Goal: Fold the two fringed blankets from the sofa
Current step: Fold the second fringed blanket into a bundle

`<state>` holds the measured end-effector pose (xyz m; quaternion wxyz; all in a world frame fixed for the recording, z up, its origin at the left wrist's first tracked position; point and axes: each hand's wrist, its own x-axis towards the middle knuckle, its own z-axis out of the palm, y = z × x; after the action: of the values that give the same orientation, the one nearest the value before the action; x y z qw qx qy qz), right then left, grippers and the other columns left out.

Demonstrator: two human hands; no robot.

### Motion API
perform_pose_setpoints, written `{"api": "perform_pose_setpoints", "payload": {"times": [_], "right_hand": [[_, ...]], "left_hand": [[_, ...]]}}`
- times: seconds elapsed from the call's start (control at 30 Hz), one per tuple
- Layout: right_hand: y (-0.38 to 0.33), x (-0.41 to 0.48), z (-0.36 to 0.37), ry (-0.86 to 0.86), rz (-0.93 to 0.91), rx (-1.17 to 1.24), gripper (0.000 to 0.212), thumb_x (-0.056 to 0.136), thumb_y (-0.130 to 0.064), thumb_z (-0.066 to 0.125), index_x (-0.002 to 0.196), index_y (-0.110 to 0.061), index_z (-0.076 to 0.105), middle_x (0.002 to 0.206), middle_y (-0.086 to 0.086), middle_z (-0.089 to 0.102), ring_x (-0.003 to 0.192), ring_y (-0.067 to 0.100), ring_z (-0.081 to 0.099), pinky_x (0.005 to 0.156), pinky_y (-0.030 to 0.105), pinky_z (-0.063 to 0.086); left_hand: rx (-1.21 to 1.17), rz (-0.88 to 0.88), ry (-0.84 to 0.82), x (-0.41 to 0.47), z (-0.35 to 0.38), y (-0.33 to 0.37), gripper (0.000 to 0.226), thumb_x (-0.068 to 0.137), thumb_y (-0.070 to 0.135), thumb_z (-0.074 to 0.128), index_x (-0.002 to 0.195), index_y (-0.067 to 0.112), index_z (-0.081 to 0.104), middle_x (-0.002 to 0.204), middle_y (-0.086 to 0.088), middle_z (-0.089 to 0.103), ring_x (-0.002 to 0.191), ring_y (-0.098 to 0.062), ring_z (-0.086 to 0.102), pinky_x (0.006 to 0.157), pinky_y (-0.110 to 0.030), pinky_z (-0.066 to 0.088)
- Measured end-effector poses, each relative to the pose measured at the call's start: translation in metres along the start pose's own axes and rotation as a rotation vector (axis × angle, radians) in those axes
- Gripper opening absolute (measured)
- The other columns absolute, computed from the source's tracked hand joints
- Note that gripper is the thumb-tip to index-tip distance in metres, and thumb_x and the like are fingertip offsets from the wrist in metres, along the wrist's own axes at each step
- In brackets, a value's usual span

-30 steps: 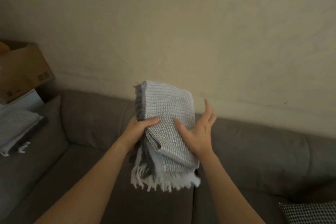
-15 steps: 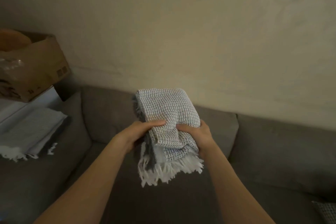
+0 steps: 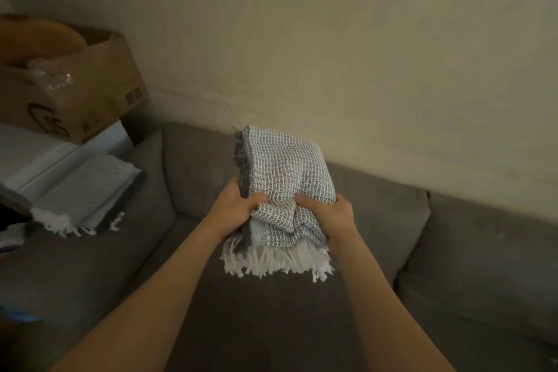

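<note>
A grey waffle-weave blanket (image 3: 287, 166), folded into a thick bundle with white fringe hanging from its lower edge, is held in the air above the grey sofa (image 3: 471, 251). My left hand (image 3: 238, 208) grips its lower left side and my right hand (image 3: 333, 216) grips its lower right side; both are closed on the cloth. A second folded grey blanket (image 3: 87, 190) with white fringe lies flat on the sofa's left arm, far to the left of my hands.
A brown cardboard box (image 3: 75, 87) stands on a white surface (image 3: 36, 157) behind the second blanket. A beige wall (image 3: 362, 54) rises behind the sofa back. The sofa seat (image 3: 271, 320) lies below my forearms.
My right hand went from flat and open against the bundle to closed on it. The view swung left, bringing the box and the second blanket further in.
</note>
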<state>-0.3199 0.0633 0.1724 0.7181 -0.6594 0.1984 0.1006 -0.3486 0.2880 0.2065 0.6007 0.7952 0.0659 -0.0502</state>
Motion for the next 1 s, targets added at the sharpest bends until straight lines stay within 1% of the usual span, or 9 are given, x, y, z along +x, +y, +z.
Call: {"api": "perform_pose_setpoints", "payload": {"times": [0.13, 0.3, 0.4, 0.5, 0.67, 0.77, 0.87, 0.93, 1.0], "right_hand": [[0.005, 0.02, 0.012, 0.018, 0.005, -0.025, 0.091, 0.031, -0.042, 0.105, 0.112, -0.019, 0.071, 0.104, -0.001, 0.079, 0.091, 0.024, 0.078, 0.085, 0.048, 0.064], [0.006, 0.035, 0.026, -0.026, -0.015, -0.033, 0.084, 0.039, -0.037, 0.104, 0.112, -0.017, 0.067, 0.104, 0.0, 0.078, 0.093, 0.024, 0.077, 0.085, 0.048, 0.064], [0.006, 0.043, 0.043, -0.06, -0.019, 0.011, 0.086, 0.042, -0.033, 0.104, 0.117, -0.015, 0.065, 0.108, 0.003, 0.078, 0.094, 0.025, 0.077, 0.085, 0.05, 0.064], [0.006, 0.05, 0.072, -0.073, -0.039, 0.0, 0.081, 0.052, -0.029, 0.104, 0.121, -0.014, 0.064, 0.111, 0.003, 0.077, 0.097, 0.023, 0.077, 0.086, 0.049, 0.064], [0.005, 0.054, 0.135, -0.078, -0.136, -0.187, 0.093, 0.053, -0.065, 0.097, 0.124, -0.02, 0.055, 0.118, -0.006, 0.07, 0.109, 0.021, 0.071, 0.095, 0.046, 0.06], [0.01, 0.066, 0.192, -0.271, 0.119, -0.002, 0.098, 0.061, -0.081, 0.083, 0.137, -0.032, 0.045, 0.131, 0.002, 0.066, 0.116, 0.029, 0.07, 0.099, 0.056, 0.057], [0.019, 0.079, 0.261, -0.404, 0.383, 0.144, 0.093, 0.067, -0.073, 0.085, 0.14, -0.026, 0.051, 0.132, 0.014, 0.07, 0.112, 0.04, 0.072, 0.097, 0.065, 0.055], [0.029, 0.082, 0.311, -0.474, 0.394, 0.139, 0.072, 0.079, -0.059, 0.083, 0.135, -0.02, 0.06, 0.126, 0.016, 0.073, 0.114, 0.039, 0.072, 0.105, 0.061, 0.052], [0.04, 0.086, 0.356, -0.479, 0.402, 0.077, 0.07, 0.076, -0.048, 0.088, 0.134, -0.017, 0.063, 0.124, 0.013, 0.075, 0.115, 0.037, 0.071, 0.108, 0.057, 0.051]], "left_hand": [[0.002, -0.1, -0.003, 0.012, -0.003, -0.013, 0.095, 0.071, 0.06, 0.086, 0.151, 0.037, 0.041, 0.138, 0.012, 0.066, 0.126, -0.017, 0.065, 0.113, -0.052, 0.049], [-0.113, -0.267, -0.151, 0.014, -0.014, -0.012, 0.11, 0.072, 0.057, 0.092, 0.158, 0.043, 0.025, 0.144, 0.015, 0.06, 0.13, -0.015, 0.061, 0.113, -0.043, 0.049], [-0.13, -0.275, -0.227, 0.018, -0.029, -0.004, 0.079, 0.082, 0.037, 0.088, 0.141, 0.046, 0.036, 0.132, 0.016, 0.065, 0.119, -0.01, 0.065, 0.098, -0.032, 0.055], [-0.11, -0.267, -0.125, 0.034, -0.055, -0.011, 0.059, 0.089, 0.016, 0.082, 0.138, 0.034, 0.056, 0.128, 0.007, 0.073, 0.119, -0.019, 0.07, 0.104, -0.041, 0.056], [-0.008, -0.233, 0.091, 0.061, -0.102, -0.029, 0.04, 0.085, 0.012, 0.07, 0.123, 0.024, 0.067, 0.113, 0.004, 0.076, 0.107, -0.019, 0.07, 0.088, -0.037, 0.055], [0.072, -0.167, 0.145, 0.082, -0.165, -0.052, 0.02, 0.09, 0.018, 0.069, 0.106, 0.029, 0.065, 0.104, 0.005, 0.076, 0.097, -0.014, 0.069, 0.092, -0.04, 0.054], [0.125, -0.131, 0.146, 0.1, -0.241, -0.081, 0.017, 0.086, 0.023, 0.07, 0.098, 0.034, 0.07, 0.088, 0.013, 0.077, 0.094, -0.016, 0.073, 0.088, -0.038, 0.056], [0.159, -0.123, 0.129, 0.111, -0.288, -0.101, 0.021, 0.086, 0.018, 0.069, 0.099, 0.035, 0.07, 0.088, 0.013, 0.077, 0.095, -0.016, 0.074, 0.087, -0.036, 0.056], [0.218, -0.148, 0.121, 0.122, -0.327, -0.119, 0.026, 0.087, 0.017, 0.068, 0.107, 0.034, 0.069, 0.097, 0.011, 0.076, 0.099, -0.016, 0.072, 0.091, -0.036, 0.056]]}}
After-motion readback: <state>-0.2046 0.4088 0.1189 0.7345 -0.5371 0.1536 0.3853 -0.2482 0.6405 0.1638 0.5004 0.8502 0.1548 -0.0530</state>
